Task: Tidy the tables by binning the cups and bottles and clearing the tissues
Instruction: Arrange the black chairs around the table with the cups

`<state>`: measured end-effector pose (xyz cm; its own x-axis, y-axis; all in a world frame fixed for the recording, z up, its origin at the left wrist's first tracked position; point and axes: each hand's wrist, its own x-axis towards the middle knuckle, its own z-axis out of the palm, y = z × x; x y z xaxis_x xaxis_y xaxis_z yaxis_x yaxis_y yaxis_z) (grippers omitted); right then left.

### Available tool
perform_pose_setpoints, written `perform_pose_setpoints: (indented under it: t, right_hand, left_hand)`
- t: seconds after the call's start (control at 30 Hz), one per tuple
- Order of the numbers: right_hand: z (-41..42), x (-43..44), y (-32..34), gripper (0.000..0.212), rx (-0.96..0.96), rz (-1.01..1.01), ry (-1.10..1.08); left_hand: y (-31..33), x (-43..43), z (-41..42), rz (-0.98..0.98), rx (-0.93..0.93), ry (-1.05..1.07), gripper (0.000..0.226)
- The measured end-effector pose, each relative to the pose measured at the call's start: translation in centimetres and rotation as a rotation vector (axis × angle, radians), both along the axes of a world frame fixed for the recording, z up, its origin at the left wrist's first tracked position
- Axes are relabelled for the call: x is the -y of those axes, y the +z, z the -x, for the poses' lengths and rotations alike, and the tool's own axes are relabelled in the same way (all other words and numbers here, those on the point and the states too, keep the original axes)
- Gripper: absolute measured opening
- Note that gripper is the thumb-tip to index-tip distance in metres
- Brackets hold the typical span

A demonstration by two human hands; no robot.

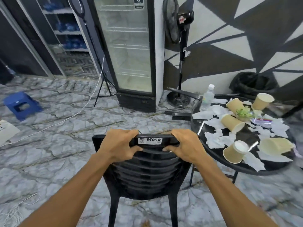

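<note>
A black plastic chair [147, 171] stands in front of me, seen from behind. My left hand [118, 145] and my right hand [183, 145] both grip its top rail, either side of a white label. To the right is a round black table [211, 154]. On it lie several tan paper cups, one upright [262, 101] and others tipped over [232, 122] [236, 152]. Torn white tissues [214, 139] are scattered among them. A clear water bottle [207, 98] stands at the table's far left edge.
A glass-door fridge [129, 51] stands against the wall ahead, with a standing fan [178, 51] beside it. A blue stool [21, 104] sits at the left. White cables [73, 113] trail over the marble floor. A black bin [252, 84] stands behind the table.
</note>
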<state>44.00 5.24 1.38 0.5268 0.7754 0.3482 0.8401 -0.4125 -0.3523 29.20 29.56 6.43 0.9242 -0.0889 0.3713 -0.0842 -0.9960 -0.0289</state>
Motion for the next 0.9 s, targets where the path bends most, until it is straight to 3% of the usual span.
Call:
perform_pose_setpoints:
  t: [0.23, 0.47, 0.77, 0.9]
  right_hand:
    - [4.6, 17.8, 0.9, 0.049, -0.067, -0.072, -0.189]
    - [8.6, 32.8, -0.1, 0.048, -0.008, -0.032, -0.437]
    - [9.8, 44.1, -1.9, 0.048, 0.008, 0.007, -0.666]
    - [8.2, 48.0, -3.2, 0.053, -0.011, 0.027, -0.743]
  left_hand:
    - [0.3, 14.7, -1.2, -0.011, -0.040, -0.249, 0.050]
    - [-1.8, 28.3, -3.2, 0.040, -0.070, -0.470, 0.044]
    - [-5.7, 39.8, -7.7, 0.157, -0.130, -0.639, 0.046]
    - [-6.7, 43.5, -9.5, 0.214, -0.067, -0.724, 0.053]
